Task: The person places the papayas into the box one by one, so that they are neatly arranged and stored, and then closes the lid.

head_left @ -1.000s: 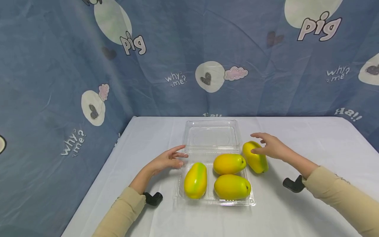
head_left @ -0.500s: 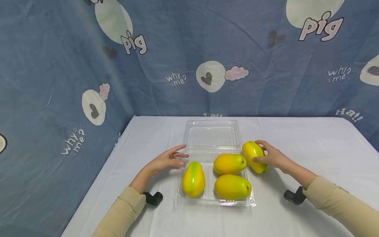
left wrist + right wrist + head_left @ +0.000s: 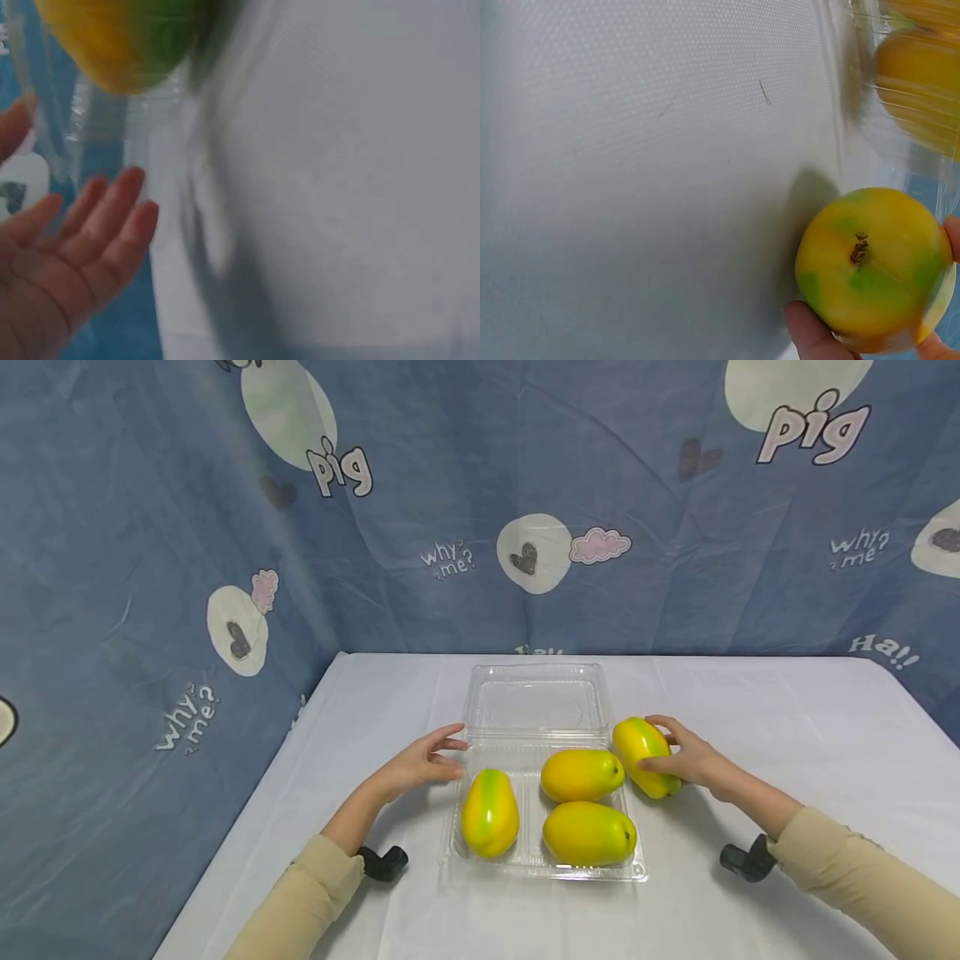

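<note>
Beside the right edge of a clear plastic clamshell box [image 3: 531,866], my right hand [image 3: 693,762] grips a yellow-green papaya [image 3: 637,741], thumb on the near side and fingers over the far side. The right wrist view shows the end of this papaya [image 3: 877,262] between thumb and fingers. Three more papayas lie in the box's base: one upright-pointing papaya [image 3: 490,814] at left, and two sideways at right, a rear papaya [image 3: 579,775] and a front papaya [image 3: 587,833]. My left hand [image 3: 416,766] hovers at the box's left edge with relaxed fingers, holding nothing.
The box's lid [image 3: 536,700] lies folded back behind the base. Everything stands on a table with a white cloth [image 3: 787,718]. A blue printed curtain [image 3: 420,485] hangs behind and to the left. A black wrist mount [image 3: 748,858] sits under each forearm.
My right hand has come down and closed round the right papaya. The left papaya has turned and shifted slightly left. My left hand has drawn back a little to the left.
</note>
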Tool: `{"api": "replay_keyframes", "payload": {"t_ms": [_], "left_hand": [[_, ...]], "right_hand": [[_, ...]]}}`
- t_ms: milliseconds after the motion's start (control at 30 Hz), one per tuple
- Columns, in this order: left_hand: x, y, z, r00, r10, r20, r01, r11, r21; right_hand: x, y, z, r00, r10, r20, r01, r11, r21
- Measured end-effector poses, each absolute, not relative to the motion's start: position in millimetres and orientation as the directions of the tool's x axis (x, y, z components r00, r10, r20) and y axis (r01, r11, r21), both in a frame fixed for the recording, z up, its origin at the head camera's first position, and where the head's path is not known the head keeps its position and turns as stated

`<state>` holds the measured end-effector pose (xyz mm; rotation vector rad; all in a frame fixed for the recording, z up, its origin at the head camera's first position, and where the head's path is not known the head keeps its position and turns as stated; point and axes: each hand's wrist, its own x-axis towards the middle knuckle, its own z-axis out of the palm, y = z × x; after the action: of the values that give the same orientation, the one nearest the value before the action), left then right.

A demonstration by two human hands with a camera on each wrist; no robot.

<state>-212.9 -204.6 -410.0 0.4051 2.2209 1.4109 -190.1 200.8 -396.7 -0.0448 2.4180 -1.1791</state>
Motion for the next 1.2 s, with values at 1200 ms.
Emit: {"api": "replay_keyframes", "payload": {"t_ms": [1200], "left_hand": [[-137,-111,-373,-0.909,0.363,-0.207,0.286,0.901,0.325]], "right_hand": [[-188,201,-395,-0.902,-0.237,-0.360,0.133,0.642,-0.755]]}}
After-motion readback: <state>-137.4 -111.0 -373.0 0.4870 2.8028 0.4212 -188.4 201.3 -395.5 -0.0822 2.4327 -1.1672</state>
